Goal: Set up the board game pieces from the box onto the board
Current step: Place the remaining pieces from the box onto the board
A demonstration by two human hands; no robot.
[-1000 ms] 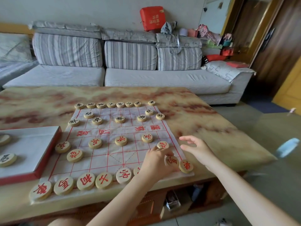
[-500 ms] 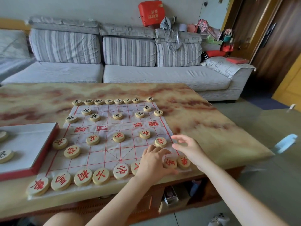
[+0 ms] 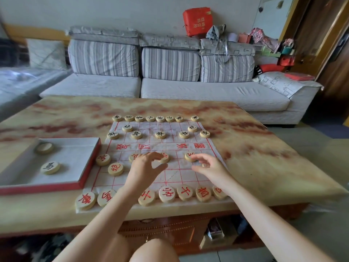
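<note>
the board (image 3: 188, 178), a creased white sheet with a red grid, lies flat on the bench (image 3: 255, 159), reaching its near edge. round wooden discs stand on the sheet. the black-lettered pieces (image 3: 160, 135) fill three rows on the far side. the red-lettered pieces (image 3: 167, 194) line the near edge, with more in the rows just short of the middle band. the left hand (image 3: 145, 167) hangs over the red half with its grip half closed, fingers arched and their tips on the middle red disc (image 3: 165, 157). whether it pinches that disc i cannot tell. the right hand (image 3: 211, 168) is just to its right, grip loose and open, with nothing seen held. its fingertips are at the edge of another red disc (image 3: 189, 156). the box (image 3: 47, 188), red-rimmed, sits just beside the board's left edge, with two discs (image 3: 50, 167) lying inside. behind the bench stands a striped grey sofa (image 3: 207, 91).
</note>
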